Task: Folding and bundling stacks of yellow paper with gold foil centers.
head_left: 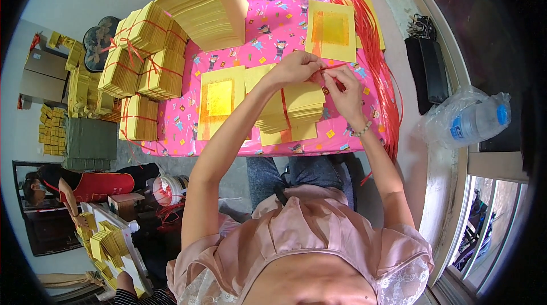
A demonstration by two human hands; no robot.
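Over a stack of yellow paper (296,102) near the table's front edge, both of my hands pinch a red plastic strip (333,67). My left hand (297,68) is closed at the stack's far side, fingertips together on the strip. From the right, my right hand (346,89) grips it too, thumb and fingers bent; a bead bracelet circles that wrist. The strip also runs down the stack's top and front. Beneath the stack lies a loose yellow sheet. Whether a knot is formed between my fingers is too small to tell.
Tied yellow bundles (142,54) and a tall paper stack (213,8) stand at the left. Printed yellow sheets (330,31) lie beyond my hands. Loose red strips (373,43) hang over the table's right edge, near a bottle (478,122). Another person (94,185) handles yellow paper at lower left.
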